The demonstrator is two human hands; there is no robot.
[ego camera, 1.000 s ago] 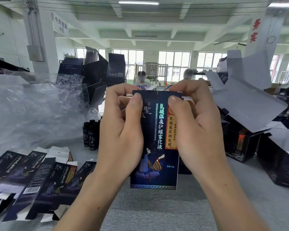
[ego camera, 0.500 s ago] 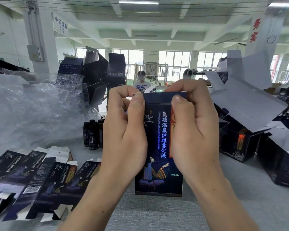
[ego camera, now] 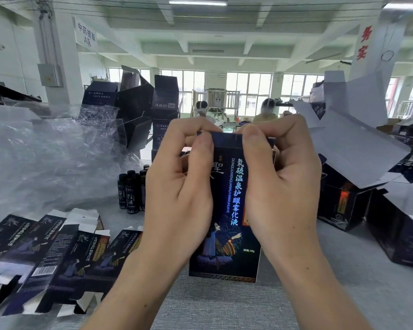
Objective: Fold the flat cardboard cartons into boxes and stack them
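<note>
A dark blue carton (ego camera: 227, 225) with Chinese lettering and a printed figure stands upright in front of me, held above the grey table (ego camera: 224, 306). My left hand (ego camera: 179, 194) grips its left side, thumb on the top flap. My right hand (ego camera: 281, 186) grips the right side, and its thumb presses the same flap, which is bent over the top. Several flat cartons (ego camera: 50, 253) of the same print lie fanned out at the lower left.
Small dark bottles (ego camera: 131, 189) stand behind my left hand. Crumpled clear plastic wrap (ego camera: 45, 153) fills the left. Larger dark boxes with open white flaps (ego camera: 358, 148) crowd the right, and more (ego camera: 138, 103) are stacked at the back left. Two people sit far behind.
The carton has risen slightly and turned, and its top flap is now folded down further under both thumbs. My hands have closed in toward the top edge.
</note>
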